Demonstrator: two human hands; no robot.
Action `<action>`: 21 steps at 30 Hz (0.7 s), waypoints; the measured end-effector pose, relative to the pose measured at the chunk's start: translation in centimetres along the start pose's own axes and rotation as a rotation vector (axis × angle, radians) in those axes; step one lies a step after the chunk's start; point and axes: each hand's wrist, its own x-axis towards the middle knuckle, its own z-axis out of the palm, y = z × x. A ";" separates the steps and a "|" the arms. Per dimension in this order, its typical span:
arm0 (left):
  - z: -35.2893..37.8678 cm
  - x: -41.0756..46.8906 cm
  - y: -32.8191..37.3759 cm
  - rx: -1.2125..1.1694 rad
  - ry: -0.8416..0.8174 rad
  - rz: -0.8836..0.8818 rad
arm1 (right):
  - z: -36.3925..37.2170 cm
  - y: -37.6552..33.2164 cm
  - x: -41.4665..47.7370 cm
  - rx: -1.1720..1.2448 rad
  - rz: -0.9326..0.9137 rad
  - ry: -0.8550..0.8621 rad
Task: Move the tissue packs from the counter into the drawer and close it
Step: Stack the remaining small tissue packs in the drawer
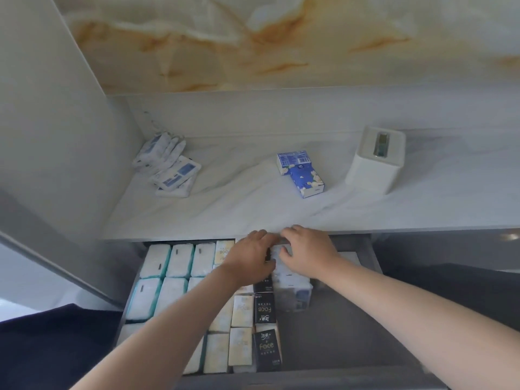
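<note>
Marble-patterned table (253,209), largest, above. Open drawer (351,319) below, left half filled with rows of packs (180,260), right half bare. White box (375,160) at right on table. Pile of white packs (168,164) at back left of table; two blue packs (301,171) touching, near centre. Left hand (251,256) and right hand (305,249) side by side at drawer's back, closed together on a pale pack (277,253), mostly hidden.
</note>
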 end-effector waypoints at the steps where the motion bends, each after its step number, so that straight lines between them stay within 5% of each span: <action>1: -1.1 0.2 -0.7 0.008 0.027 -0.003 | -0.6 -0.7 0.9 0.033 -0.006 0.013; 16: -13.8 2.6 -20.9 0.013 0.304 -0.422 | -0.8 -13.4 22.3 0.306 0.032 -0.186; 21: -12.4 4.9 -26.2 -0.088 0.118 -0.560 | 1.6 -16.5 27.7 0.432 0.216 -0.256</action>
